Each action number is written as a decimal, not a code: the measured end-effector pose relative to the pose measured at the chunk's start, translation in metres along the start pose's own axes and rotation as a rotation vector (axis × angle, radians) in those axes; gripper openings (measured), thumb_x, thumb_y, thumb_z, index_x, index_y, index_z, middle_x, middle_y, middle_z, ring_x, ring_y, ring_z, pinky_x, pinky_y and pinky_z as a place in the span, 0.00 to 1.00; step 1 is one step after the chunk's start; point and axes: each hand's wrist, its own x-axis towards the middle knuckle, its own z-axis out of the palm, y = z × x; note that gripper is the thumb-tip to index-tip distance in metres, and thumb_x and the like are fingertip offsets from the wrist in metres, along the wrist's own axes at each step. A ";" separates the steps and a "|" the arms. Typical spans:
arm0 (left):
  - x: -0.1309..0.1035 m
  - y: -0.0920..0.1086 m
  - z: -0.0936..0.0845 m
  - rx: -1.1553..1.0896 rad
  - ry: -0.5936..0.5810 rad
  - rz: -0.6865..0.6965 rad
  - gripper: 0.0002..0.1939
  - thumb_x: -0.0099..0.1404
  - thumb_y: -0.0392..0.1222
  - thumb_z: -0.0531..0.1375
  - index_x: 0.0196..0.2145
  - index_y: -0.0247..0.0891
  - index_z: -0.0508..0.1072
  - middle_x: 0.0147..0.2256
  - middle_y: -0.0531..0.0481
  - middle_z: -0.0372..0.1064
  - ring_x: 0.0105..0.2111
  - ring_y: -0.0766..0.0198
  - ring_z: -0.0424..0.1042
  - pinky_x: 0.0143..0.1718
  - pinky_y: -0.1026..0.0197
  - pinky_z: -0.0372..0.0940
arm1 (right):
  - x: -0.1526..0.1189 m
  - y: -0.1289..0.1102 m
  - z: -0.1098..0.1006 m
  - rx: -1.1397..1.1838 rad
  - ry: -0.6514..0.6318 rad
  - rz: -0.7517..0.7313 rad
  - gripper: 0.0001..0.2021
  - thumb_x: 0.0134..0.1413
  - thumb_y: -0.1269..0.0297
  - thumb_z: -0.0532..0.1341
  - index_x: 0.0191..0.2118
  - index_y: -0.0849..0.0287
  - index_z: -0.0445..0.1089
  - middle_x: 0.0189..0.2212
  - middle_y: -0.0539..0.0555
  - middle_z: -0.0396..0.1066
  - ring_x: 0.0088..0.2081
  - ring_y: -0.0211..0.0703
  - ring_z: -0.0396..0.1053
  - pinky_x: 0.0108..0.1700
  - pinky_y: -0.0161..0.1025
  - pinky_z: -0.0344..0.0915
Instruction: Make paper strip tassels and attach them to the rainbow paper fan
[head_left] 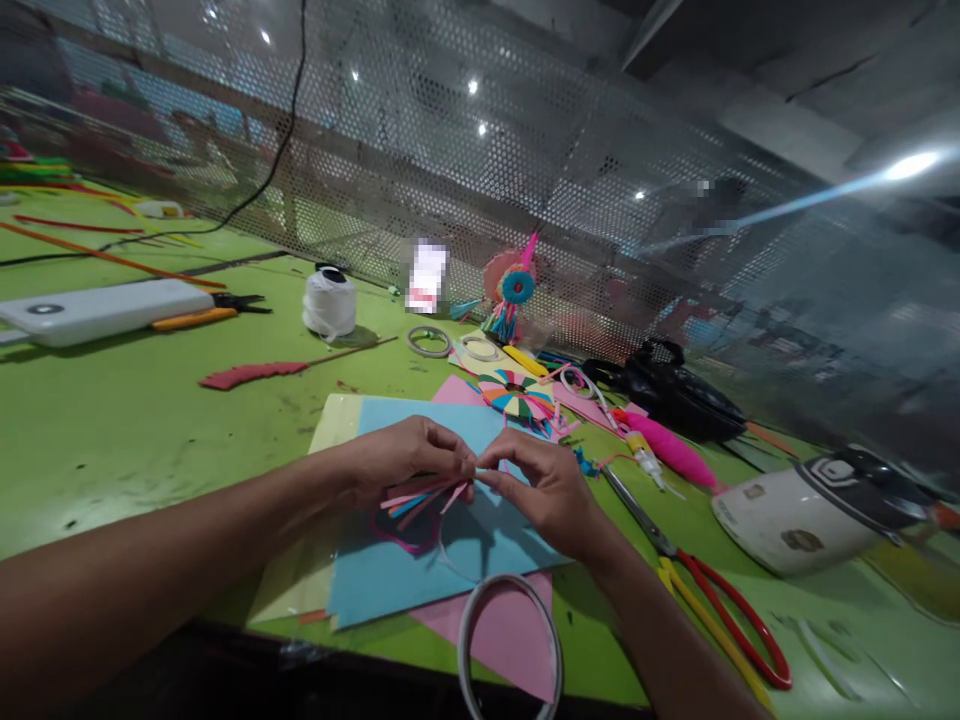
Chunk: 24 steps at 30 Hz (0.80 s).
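Note:
My left hand is closed around the gathered end of a bundle of thin paper strips, pink, blue and orange, which fan out below it. My right hand meets it fingertip to fingertip, thumb and forefinger pinched; what they grip is too small to make out. Under both hands lie a light blue sheet, a pale yellow sheet and a pink sheet. A roll of tape stands at the near edge, with a thin pale strip curving up toward the hands.
Scissors with red and yellow handles lie right, near a white container. Behind the sheets are a striped paper disc, a glue bottle, a black case, a thread spool and a lit phone. A white device lies left.

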 end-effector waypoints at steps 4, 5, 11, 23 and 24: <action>-0.001 0.002 0.001 -0.017 0.027 0.022 0.10 0.49 0.43 0.64 0.28 0.34 0.75 0.24 0.51 0.73 0.20 0.70 0.65 0.23 0.68 0.59 | 0.003 -0.001 0.001 0.027 -0.008 0.033 0.05 0.55 0.65 0.59 0.31 0.59 0.70 0.30 0.53 0.68 0.34 0.40 0.65 0.40 0.39 0.61; -0.001 0.001 0.001 -0.012 0.038 0.029 0.10 0.49 0.43 0.64 0.28 0.34 0.75 0.24 0.51 0.72 0.20 0.70 0.65 0.22 0.68 0.58 | 0.003 -0.001 0.002 0.048 -0.004 0.047 0.04 0.54 0.65 0.59 0.31 0.59 0.69 0.30 0.53 0.68 0.35 0.40 0.65 0.40 0.39 0.60; 0.001 0.000 0.001 0.163 0.140 0.142 0.13 0.49 0.45 0.64 0.30 0.33 0.74 0.24 0.52 0.71 0.19 0.71 0.63 0.21 0.68 0.55 | 0.001 0.002 0.005 0.486 0.023 0.303 0.09 0.48 0.65 0.62 0.37 0.59 0.68 0.33 0.51 0.67 0.35 0.39 0.65 0.37 0.36 0.61; 0.012 -0.012 -0.001 0.402 0.212 0.236 0.10 0.50 0.43 0.61 0.28 0.32 0.73 0.19 0.55 0.66 0.17 0.72 0.58 0.18 0.69 0.52 | 0.008 0.008 0.020 0.356 0.112 0.409 0.10 0.43 0.60 0.64 0.25 0.61 0.65 0.21 0.47 0.63 0.26 0.35 0.59 0.30 0.34 0.56; 0.013 -0.013 -0.001 0.418 0.221 0.241 0.10 0.50 0.43 0.61 0.28 0.32 0.73 0.19 0.55 0.66 0.18 0.72 0.59 0.19 0.69 0.52 | 0.008 0.010 0.021 0.383 0.117 0.423 0.10 0.42 0.61 0.65 0.24 0.61 0.65 0.21 0.47 0.62 0.26 0.35 0.58 0.30 0.34 0.55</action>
